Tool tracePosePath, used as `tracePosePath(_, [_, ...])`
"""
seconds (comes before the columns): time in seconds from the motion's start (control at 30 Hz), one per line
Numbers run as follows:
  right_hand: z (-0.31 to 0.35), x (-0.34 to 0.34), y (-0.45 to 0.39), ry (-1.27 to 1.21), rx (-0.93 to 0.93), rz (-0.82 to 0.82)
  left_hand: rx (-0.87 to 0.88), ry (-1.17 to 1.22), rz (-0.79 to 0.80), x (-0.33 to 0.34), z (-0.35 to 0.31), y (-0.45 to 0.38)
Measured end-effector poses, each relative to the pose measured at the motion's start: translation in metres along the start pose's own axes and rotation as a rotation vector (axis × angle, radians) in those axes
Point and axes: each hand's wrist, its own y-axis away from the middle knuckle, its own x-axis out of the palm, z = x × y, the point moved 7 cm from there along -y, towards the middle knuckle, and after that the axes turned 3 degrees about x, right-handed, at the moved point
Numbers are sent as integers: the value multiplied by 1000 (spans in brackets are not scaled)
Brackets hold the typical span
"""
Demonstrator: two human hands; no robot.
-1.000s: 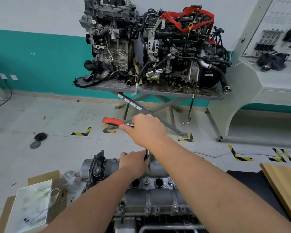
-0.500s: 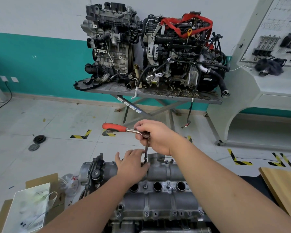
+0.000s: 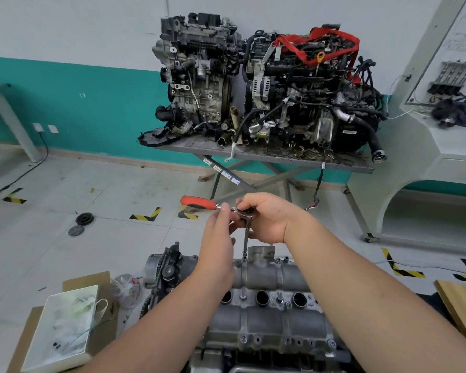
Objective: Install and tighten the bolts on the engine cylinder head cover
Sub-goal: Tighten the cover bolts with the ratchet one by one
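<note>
Right hand (image 3: 267, 219): fingers curled over the head of the ratchet wrench (image 3: 215, 205). The red handle projects left of those fingers; the extension bar (image 3: 246, 239) drops below them onto a bolt at the far edge of the cylinder head cover (image 3: 269, 313). Left hand (image 3: 217, 249): fingertips pinch the wrench shank just beside the right fingers. The cover lies directly beneath both hands.
</note>
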Motion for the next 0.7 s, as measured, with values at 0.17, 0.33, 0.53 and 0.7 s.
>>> tracePosePath(0.17, [4, 3, 2, 86, -2, -11, -73, -36, -102, 7, -17, -2])
tracePosePath(0.33, [2, 4, 5, 37, -216, -25, -115, -121, -110, 15, -27, -10])
tracePosePath(0.53, [-27, -13, 0, 613, -334, -246, -80, -442, 62, 21, -45, -23])
tracePosePath(0.7, [-49, -30, -3, 954, -301, -356, -16, -847, 271, 41, -64, -32])
